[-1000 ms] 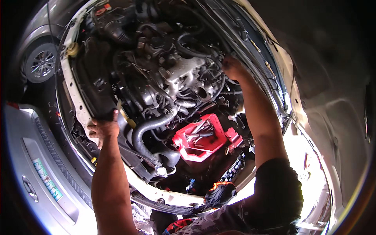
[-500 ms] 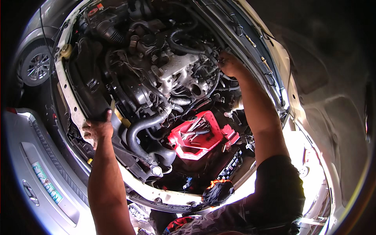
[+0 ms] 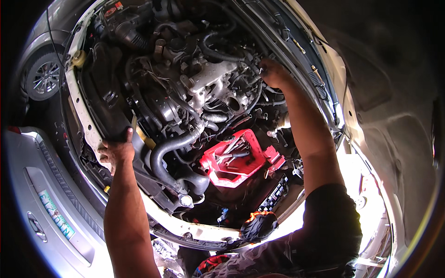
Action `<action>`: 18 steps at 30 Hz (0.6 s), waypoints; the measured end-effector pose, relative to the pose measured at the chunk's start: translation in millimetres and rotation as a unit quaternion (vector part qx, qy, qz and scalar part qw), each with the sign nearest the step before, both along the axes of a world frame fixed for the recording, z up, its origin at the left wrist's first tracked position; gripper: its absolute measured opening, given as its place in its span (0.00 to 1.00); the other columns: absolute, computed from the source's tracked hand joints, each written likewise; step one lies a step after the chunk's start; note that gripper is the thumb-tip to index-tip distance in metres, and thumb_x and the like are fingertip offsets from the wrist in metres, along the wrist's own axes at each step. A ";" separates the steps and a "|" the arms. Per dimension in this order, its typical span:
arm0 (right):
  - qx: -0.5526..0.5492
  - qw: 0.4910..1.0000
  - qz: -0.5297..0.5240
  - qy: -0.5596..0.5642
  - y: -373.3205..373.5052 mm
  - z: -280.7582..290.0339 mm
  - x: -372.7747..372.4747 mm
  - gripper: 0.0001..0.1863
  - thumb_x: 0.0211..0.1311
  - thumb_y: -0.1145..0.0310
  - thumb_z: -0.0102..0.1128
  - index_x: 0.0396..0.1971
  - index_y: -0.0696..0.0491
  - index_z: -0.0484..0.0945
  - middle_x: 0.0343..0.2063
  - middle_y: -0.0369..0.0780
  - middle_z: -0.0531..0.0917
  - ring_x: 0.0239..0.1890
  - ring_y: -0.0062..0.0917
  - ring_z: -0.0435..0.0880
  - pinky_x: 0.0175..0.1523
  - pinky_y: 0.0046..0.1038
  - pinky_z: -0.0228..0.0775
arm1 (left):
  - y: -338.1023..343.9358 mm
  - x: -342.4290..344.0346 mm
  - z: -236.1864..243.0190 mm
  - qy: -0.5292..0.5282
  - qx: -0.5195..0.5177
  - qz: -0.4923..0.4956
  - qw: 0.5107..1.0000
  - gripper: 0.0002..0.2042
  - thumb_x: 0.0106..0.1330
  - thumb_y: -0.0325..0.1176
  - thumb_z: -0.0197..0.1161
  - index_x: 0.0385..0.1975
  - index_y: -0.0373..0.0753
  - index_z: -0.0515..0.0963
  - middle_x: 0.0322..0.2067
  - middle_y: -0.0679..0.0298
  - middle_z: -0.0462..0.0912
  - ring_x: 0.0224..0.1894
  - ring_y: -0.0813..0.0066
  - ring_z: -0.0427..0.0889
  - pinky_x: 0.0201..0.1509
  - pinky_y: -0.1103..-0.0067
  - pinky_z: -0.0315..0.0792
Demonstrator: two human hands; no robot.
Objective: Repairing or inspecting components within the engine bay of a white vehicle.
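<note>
Under the raised hood of a car lies an uncovered engine point(image 3: 211, 76). My left hand point(image 3: 118, 154) grips the cream front crossbar point(image 3: 88, 123) of the engine bay, its fingers bent over the outer side and its thumb on the black cover point(image 3: 104, 95). At the back of the engine my right hand point(image 3: 274, 75) reaches in among hoses and wiring. Its fingers are curled, and what they hold, if anything, is hidden. Closer to me, a red cut-open plastic container point(image 3: 256, 155) holds several wrenches point(image 3: 232, 147).
A thick black radiator hose point(image 3: 160, 157) curves beside the capped filler neck point(image 3: 186, 201). An open fuse box point(image 3: 273, 194) lies right of the red container. A dark cloth bundle point(image 3: 257, 228) sits on the near rim. A silver car point(image 3: 60, 199) stands close on the left.
The view has shifted very slightly. My right hand has turned or moved a little at the same spot; the left hand stays on the crossbar.
</note>
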State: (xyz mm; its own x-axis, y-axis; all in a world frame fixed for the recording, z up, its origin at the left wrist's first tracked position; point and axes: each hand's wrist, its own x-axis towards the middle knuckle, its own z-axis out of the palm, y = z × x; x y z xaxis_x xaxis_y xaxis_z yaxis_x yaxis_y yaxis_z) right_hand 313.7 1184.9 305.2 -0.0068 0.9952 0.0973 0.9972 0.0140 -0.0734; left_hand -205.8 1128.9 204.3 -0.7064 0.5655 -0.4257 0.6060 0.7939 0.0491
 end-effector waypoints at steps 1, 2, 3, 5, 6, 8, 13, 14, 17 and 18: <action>-0.018 0.999 -0.022 -0.023 4.1 -0.9 5.3 0.14 0.61 0.59 0.63 0.40 0.52 0.79 0.38 0.48 0.84 0.42 0.45 0.84 0.48 0.40 0.78 | 0.9 0.3 -0.1 -0.001 0.002 -0.004 1.000 0.59 0.47 0.76 0.62 0.73 0.44 0.45 0.74 0.47 0.39 0.74 0.35 0.42 0.56 0.27 0.55; -0.009 0.998 -0.047 -0.028 7.8 -4.7 8.3 0.15 0.61 0.58 0.63 0.41 0.52 0.79 0.39 0.49 0.84 0.43 0.46 0.84 0.49 0.40 0.78 | 1.4 0.7 -0.3 -0.002 0.004 -0.008 1.000 0.59 0.47 0.76 0.62 0.73 0.44 0.45 0.74 0.47 0.39 0.74 0.36 0.42 0.56 0.27 0.55; -0.009 0.998 -0.050 -0.029 4.5 -5.7 14.8 0.15 0.61 0.58 0.63 0.41 0.52 0.79 0.39 0.49 0.84 0.43 0.46 0.84 0.49 0.40 0.78 | 1.7 1.7 -0.8 -0.003 0.004 -0.011 1.000 0.59 0.47 0.76 0.62 0.73 0.44 0.45 0.74 0.47 0.39 0.74 0.36 0.42 0.56 0.27 0.55; 0.019 1.000 0.004 -0.004 1.9 -7.2 12.7 0.15 0.60 0.60 0.64 0.43 0.51 0.79 0.39 0.49 0.84 0.43 0.46 0.84 0.49 0.39 0.78 | 0.9 -0.9 -4.7 0.008 0.001 -0.009 1.000 0.59 0.47 0.76 0.62 0.73 0.44 0.46 0.74 0.47 0.39 0.73 0.36 0.42 0.57 0.27 0.55; 0.018 1.000 0.004 -0.003 2.5 -6.9 12.1 0.15 0.60 0.60 0.64 0.43 0.51 0.79 0.39 0.49 0.84 0.43 0.46 0.84 0.49 0.39 0.78 | 0.8 -2.5 -6.7 0.009 0.000 -0.008 1.000 0.59 0.47 0.76 0.62 0.73 0.44 0.46 0.74 0.47 0.39 0.73 0.36 0.42 0.57 0.27 0.55; -0.033 0.996 -0.014 0.075 0.8 -5.0 15.4 0.14 0.60 0.61 0.64 0.43 0.50 0.79 0.37 0.49 0.84 0.42 0.47 0.84 0.49 0.39 0.78 | 0.3 -3.3 -9.5 0.009 0.003 -0.016 1.000 0.59 0.47 0.76 0.62 0.73 0.44 0.46 0.74 0.47 0.39 0.73 0.36 0.42 0.56 0.27 0.55; -0.031 1.000 0.002 0.002 0.2 -1.3 7.6 0.13 0.60 0.63 0.64 0.43 0.49 0.79 0.37 0.49 0.84 0.41 0.46 0.84 0.49 0.38 0.79 | -0.3 -5.4 -10.6 0.012 0.000 -0.014 1.000 0.60 0.47 0.76 0.62 0.73 0.43 0.46 0.74 0.46 0.39 0.73 0.35 0.42 0.56 0.27 0.55; -0.016 0.998 0.037 0.049 -4.3 5.5 1.8 0.12 0.60 0.63 0.64 0.42 0.49 0.79 0.37 0.49 0.84 0.41 0.47 0.84 0.49 0.37 0.79 | -0.4 -4.9 -9.8 0.011 -0.001 -0.013 1.000 0.60 0.47 0.76 0.62 0.73 0.42 0.46 0.74 0.46 0.39 0.73 0.35 0.43 0.56 0.27 0.55; -0.053 0.996 -0.074 -0.002 1.6 9.4 -4.9 0.11 0.60 0.64 0.63 0.41 0.49 0.80 0.37 0.49 0.84 0.41 0.46 0.84 0.49 0.37 0.79 | 0.2 -1.9 -6.5 0.006 0.002 -0.020 1.000 0.60 0.47 0.76 0.62 0.73 0.42 0.46 0.74 0.46 0.39 0.73 0.35 0.43 0.56 0.27 0.55; -0.053 0.996 -0.075 -0.002 0.5 10.1 -4.8 0.11 0.60 0.64 0.63 0.41 0.49 0.80 0.37 0.49 0.84 0.41 0.46 0.84 0.49 0.37 0.79 | 0.8 -1.0 -6.9 0.006 0.002 -0.020 1.000 0.60 0.47 0.76 0.62 0.73 0.42 0.46 0.74 0.46 0.39 0.73 0.35 0.43 0.56 0.27 0.55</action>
